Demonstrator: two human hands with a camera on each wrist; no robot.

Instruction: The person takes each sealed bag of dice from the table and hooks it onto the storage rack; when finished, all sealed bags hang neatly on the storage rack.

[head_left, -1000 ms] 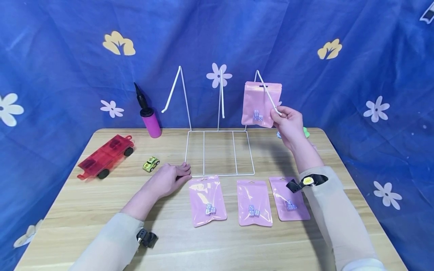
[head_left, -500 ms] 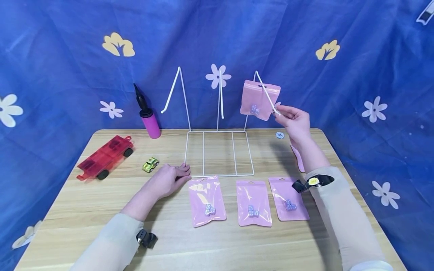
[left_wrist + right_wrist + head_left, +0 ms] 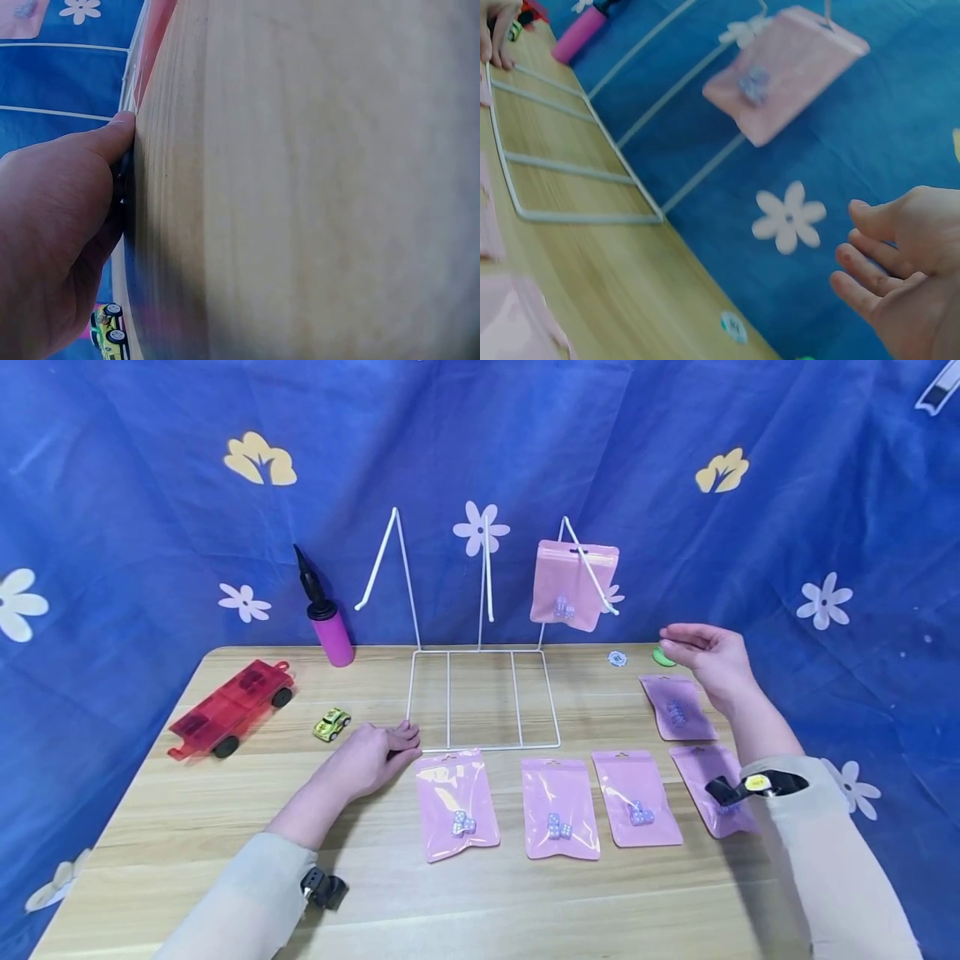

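A white wire display rack with three angled arms stands at mid-table. On its right arm hangs a pink zip pouch with small lilac dice in it, threaded through its top slot. My left hand holds the rack's front left corner between thumb and fingers; the exact grip is partly hidden. My right hand is in the air to the right of the hanging pouch, apart from it, fingers relaxed and holding nothing. Several more pink pouches lie flat, including a left pouch, a middle pouch and a back right pouch.
To the left are a red transparent toy wagon, a small yellow-green toy car and a magenta hand pump. A pale blue chip and a green disc lie at the back right. A blue curtain stands behind.
My right hand has let go of the pouch at the right arm and drawn back to the right. The pouch now hangs by itself. My left hand stays at the rack's corner.
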